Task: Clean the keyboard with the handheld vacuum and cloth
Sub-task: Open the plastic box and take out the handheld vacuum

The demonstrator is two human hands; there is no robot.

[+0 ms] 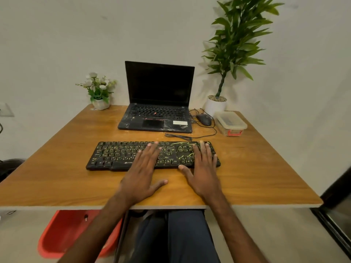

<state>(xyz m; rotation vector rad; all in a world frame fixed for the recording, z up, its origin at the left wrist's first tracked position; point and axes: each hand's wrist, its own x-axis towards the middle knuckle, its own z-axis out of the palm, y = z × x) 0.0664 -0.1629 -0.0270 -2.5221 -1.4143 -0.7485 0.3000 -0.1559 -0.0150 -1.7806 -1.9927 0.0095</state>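
Black keyboard (121, 156), yellow legends glowing, lying square across the middle of the wooden table (57, 168), and both hands are laid over it. The left hand (142, 175) is flat, fingers straight and a little spread over the keys at the board's centre, thumb stuck out to the side above bare wood. The right hand (202, 171) is flat too, fingers straight and close together, covering the right end of the keys, thumb at the board's front edge. Neither hand grips anything. Just behind the keyboard a thin black cable (178, 137) snakes across the wood, and beyond it stands an open laptop (159, 99) with a dark screen. To its right, a black mouse (204, 119), and just beside that a clear lidded plastic box (230, 122) with a red clasp. Back corners: a small white pot of flowers (98, 92) on the left, a tall leafy plant (237, 44) in a white pot on the right. Under the table, a red tub (66, 234) on the floor
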